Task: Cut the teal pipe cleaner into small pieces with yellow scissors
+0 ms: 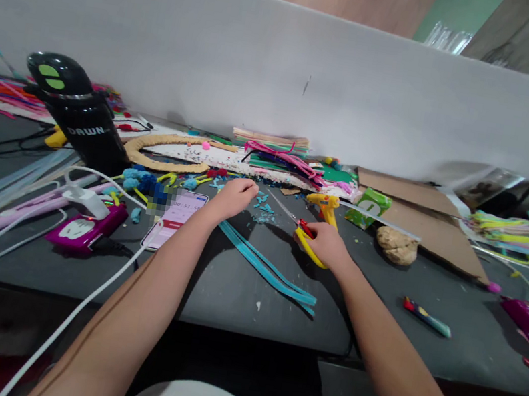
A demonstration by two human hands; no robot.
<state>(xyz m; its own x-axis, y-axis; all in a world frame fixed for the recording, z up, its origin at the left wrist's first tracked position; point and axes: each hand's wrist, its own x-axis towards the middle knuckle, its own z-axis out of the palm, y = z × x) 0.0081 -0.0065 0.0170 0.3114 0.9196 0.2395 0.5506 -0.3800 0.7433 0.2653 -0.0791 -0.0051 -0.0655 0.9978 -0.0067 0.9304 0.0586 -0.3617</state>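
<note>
My right hand (327, 246) grips a pair of scissors (307, 249) with yellow and red handles, blades pointing up and left toward my other hand. My left hand (236, 199) is closed in a pinch; what it holds, if anything, is too small to make out. Small blue cut pieces (264, 206) lie scattered on the table between both hands. A bundle of turquoise pipe cleaners (267, 269) stretches across the table from beside my left wrist toward the front right. Just behind my right hand is a yellow glue gun (327, 205).
At left stand a black tumbler (79, 120), a purple power strip (87, 226) with white cables and a phone (177, 217) showing a timer. On the right are a green packet (368, 208), a tan lump (396, 246), cardboard (441, 234) and a utility knife (427, 318).
</note>
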